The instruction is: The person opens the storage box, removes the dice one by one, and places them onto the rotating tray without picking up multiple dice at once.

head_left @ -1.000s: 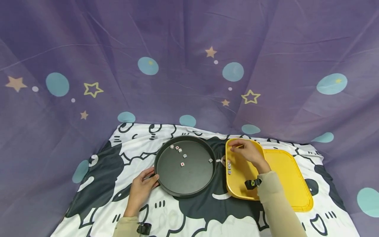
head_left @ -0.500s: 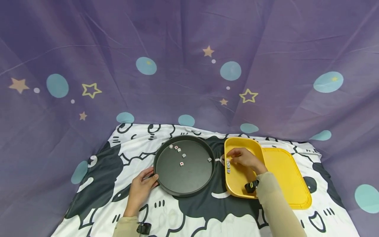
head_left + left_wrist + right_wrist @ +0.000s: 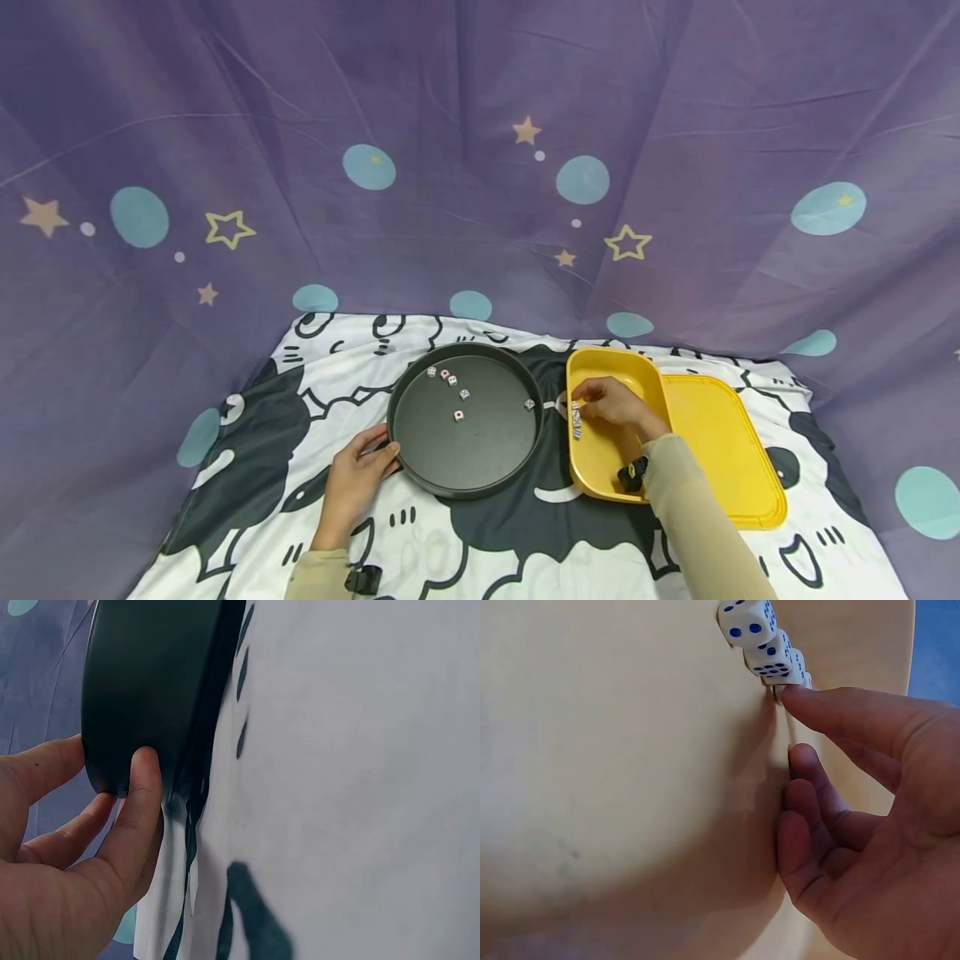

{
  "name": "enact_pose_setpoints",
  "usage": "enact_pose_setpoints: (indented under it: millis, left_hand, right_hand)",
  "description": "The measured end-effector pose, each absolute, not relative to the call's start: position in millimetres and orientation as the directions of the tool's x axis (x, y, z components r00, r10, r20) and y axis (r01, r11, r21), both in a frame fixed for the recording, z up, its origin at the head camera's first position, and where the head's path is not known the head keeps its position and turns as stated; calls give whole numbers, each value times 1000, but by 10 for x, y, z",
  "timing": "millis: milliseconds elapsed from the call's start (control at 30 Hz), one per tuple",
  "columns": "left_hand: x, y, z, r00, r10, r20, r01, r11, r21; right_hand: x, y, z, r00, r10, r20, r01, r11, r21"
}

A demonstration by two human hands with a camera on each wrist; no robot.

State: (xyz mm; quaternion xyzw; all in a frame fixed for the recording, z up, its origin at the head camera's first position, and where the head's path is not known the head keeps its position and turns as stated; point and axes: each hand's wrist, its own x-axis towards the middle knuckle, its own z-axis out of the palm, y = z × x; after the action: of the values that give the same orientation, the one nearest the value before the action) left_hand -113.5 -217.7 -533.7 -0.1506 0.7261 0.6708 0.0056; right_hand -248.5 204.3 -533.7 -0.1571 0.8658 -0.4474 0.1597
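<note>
In the head view my left hand (image 3: 356,483) holds the near-left edge of a round dark baking pan (image 3: 480,479). The left wrist view shows one digit at the rim and fingertips (image 3: 146,769) against the outer wall. Several white dice (image 3: 459,416) lie scattered in the pan. My right hand (image 3: 618,406) is inside a yellow box (image 3: 600,479), beside its left wall. A row of dice (image 3: 576,423) runs along that wall. In the right wrist view the thumb and a finger meet at the row's far die (image 3: 780,686), mostly hidden; the other fingers curl below.
A flat yellow lid (image 3: 738,467) lies right of the box, partly beneath or against it. A cloth (image 3: 420,550) with black-and-white cartoon print covers the table. Behind hangs a purple curtain (image 3: 450,225).
My right hand has come down and toward the near side, from the box's far left part to the end of the dice row. The left hand stays on the pan.
</note>
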Motion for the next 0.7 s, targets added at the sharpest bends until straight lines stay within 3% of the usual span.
enact_pose_setpoints:
  millis: [700]
  left_hand:
    - [-1134, -2185, -5355, -956, -211, -205, -217, 37, 975]
  right_hand:
    - [-2439, 2051, -5226, -917, -385, -103, -113, 499, -859]
